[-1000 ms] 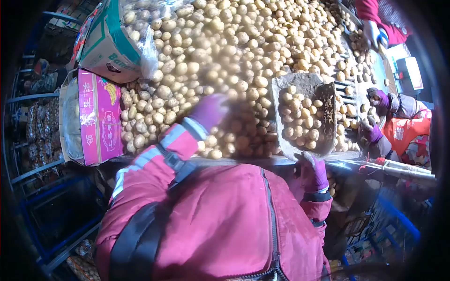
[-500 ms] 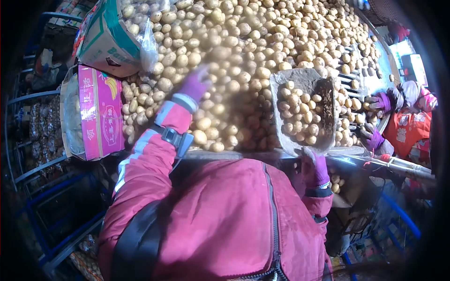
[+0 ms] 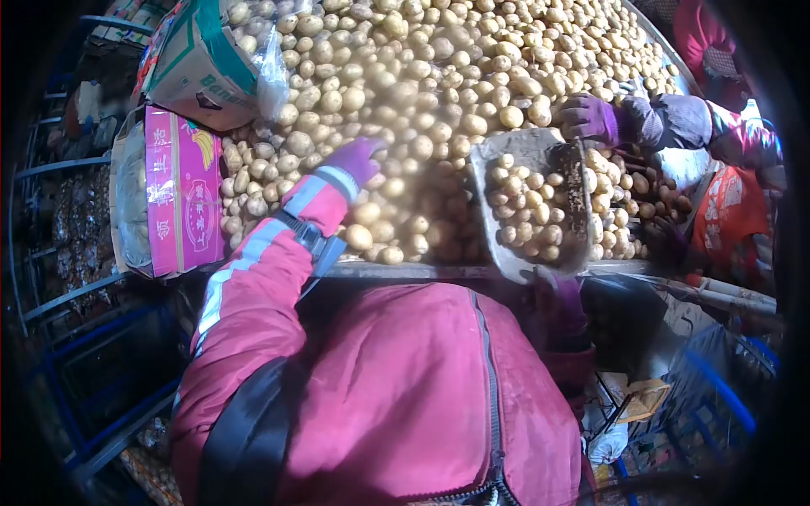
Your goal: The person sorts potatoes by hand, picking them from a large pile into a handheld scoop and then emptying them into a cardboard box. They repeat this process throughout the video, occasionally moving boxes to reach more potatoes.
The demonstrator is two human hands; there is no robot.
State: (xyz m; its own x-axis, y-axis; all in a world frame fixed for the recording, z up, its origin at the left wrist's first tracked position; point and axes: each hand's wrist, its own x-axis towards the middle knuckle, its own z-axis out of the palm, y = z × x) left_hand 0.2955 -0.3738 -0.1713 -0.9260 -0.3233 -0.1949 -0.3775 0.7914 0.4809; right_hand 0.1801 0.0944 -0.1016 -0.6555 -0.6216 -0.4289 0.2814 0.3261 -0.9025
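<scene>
My left hand [image 3: 354, 162], in a purple glove, reaches over the loose potatoes [image 3: 456, 63] with its fingers stretched toward the pile. A blurred patch softens the fingertips, and I see nothing held in them. My right hand [image 3: 560, 302], gloved in purple and in shadow, is closed around the near end of a worn grey scoop [image 3: 483, 198]. Inside the scoop lie several small potatoes [image 3: 530, 207]. The scoop rests among the potatoes at the near edge of the sorting table [image 3: 422, 271].
A pink carton [image 3: 181, 194] and a green-and-white banana carton [image 3: 202, 76] stand at the left. A co-worker's gloved hand [image 3: 591, 118] is just beyond the scoop's far right corner. A red bag [image 3: 732, 215] and a pale pole [image 3: 726, 295] lie to the right.
My left hand has come slightly nearer to me. The scoop and my right hand have shifted a little left. A co-worker's hand has reached left to beside the scoop.
</scene>
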